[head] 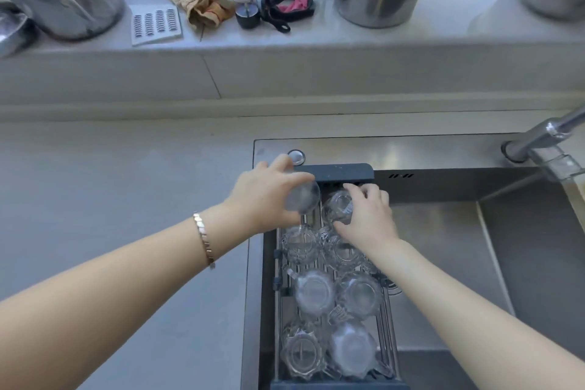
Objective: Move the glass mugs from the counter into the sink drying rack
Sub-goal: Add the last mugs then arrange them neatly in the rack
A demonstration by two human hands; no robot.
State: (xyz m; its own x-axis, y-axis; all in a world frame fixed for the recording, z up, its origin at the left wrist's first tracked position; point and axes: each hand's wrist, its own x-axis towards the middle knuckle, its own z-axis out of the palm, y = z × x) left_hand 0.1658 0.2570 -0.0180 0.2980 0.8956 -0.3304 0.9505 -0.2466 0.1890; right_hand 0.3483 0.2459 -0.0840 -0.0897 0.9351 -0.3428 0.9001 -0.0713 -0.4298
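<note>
Glass mugs: six lie upturned in the rack [342, 169]. Left hand [262, 196] fingers clamp one mug [302, 198], right hand [367, 215] another [337, 207], over the far end. Rigid, slick, breakable (grip the body).

Both forearms are bare, no sleeves being seen. A rose-gold link bracelet [204, 239] is worn on the left wrist, at about nine o'clock from the left hand [264, 196].
</note>
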